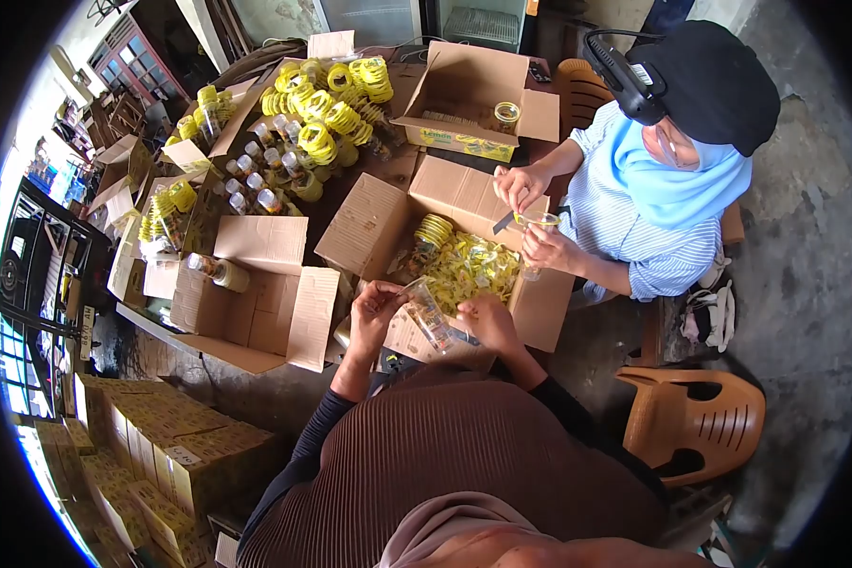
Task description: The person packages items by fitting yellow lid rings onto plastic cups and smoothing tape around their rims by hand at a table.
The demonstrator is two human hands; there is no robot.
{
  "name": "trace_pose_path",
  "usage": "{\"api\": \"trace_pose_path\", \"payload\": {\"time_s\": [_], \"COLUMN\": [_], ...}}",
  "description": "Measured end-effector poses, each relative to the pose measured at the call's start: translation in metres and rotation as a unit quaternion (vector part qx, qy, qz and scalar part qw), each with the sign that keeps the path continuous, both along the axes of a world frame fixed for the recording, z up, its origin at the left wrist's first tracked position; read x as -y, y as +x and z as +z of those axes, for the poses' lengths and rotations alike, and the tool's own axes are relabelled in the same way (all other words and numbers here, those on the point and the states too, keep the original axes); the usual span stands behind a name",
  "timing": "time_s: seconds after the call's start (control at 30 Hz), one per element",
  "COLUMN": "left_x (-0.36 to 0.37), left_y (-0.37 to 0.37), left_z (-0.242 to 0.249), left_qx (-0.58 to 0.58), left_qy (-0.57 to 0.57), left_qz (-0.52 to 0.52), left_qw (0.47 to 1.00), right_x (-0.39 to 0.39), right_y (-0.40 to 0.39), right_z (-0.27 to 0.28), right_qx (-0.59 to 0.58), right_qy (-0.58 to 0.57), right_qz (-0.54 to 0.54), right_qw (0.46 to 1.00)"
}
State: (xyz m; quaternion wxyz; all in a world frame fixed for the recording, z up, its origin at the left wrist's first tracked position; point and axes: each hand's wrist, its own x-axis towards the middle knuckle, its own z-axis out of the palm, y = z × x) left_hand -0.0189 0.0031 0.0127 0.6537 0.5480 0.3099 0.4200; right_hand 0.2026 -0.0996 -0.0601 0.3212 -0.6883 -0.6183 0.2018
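Note:
My left hand (377,308) pinches the upper end of a clear plastic container (428,317) with printed markings, tilted over the near flap of a cardboard box. Beside the lower end of the container is my right hand (488,320), its fingers curled and blurred; a dark, flat piece shows near them, and I cannot make out what they hold. Beyond both hands the open box (369,222) contains many yellow labels or wrappers (478,263) and a stack of yellow rings (433,233).
A co-worker (634,208) at the right holds a clear cup and a dark blade-like piece. An empty-looking box (260,308), clustered jars (267,175) and yellow ring stacks (327,104) lie left. Another box (473,85) stands behind; an orange chair (696,417) is right.

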Motion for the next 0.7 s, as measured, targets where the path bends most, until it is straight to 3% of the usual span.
{"api": "trace_pose_path", "payload": {"time_s": [0.07,0.13,0.2,0.33,0.4,0.43,0.53,0.6,0.67,0.7], "left_x": [0.001,0.002,0.002,0.0,-0.003,-0.004,-0.006,-0.007,-0.007,-0.007], "left_y": [0.0,0.002,0.005,0.013,0.017,0.019,0.022,0.024,0.022,0.019], "left_z": [0.003,0.005,0.007,0.025,0.038,0.035,0.046,0.035,0.022,0.017], "left_qx": [0.001,0.001,-0.001,-0.022,-0.182,-0.183,-0.22,-0.205,-0.09,-0.09], "left_qy": [-0.009,-0.019,-0.026,-0.032,0.077,0.132,0.114,0.12,0.047,0.046], "left_qz": [-0.012,-0.027,-0.064,-0.102,-0.116,-0.11,-0.115,-0.098,-0.078,-0.079], "left_qw": [1.0,0.999,0.998,0.994,0.973,0.968,0.962,0.966,0.992,0.992], "right_x": [-0.012,-0.021,-0.03,-0.041,-0.046,-0.048,-0.052,-0.057,-0.062,-0.064], "right_y": [-0.002,-0.009,-0.018,-0.013,-0.012,-0.013,-0.011,-0.005,0.005,0.016], "right_z": [0.024,0.057,0.075,0.087,0.087,0.088,0.094,0.079,0.069,0.058], "right_qx": [-0.089,-0.117,-0.263,-0.223,-0.199,-0.176,-0.176,-0.24,-0.36,-0.368], "right_qy": [0.072,0.064,0.177,0.171,0.172,0.172,0.156,0.136,0.162,0.116], "right_qz": [-0.049,-0.04,-0.013,0.059,0.078,0.095,0.092,0.089,0.008,-0.022], "right_qw": [0.992,0.99,0.948,0.958,0.961,0.964,0.968,0.957,0.919,0.922]}}
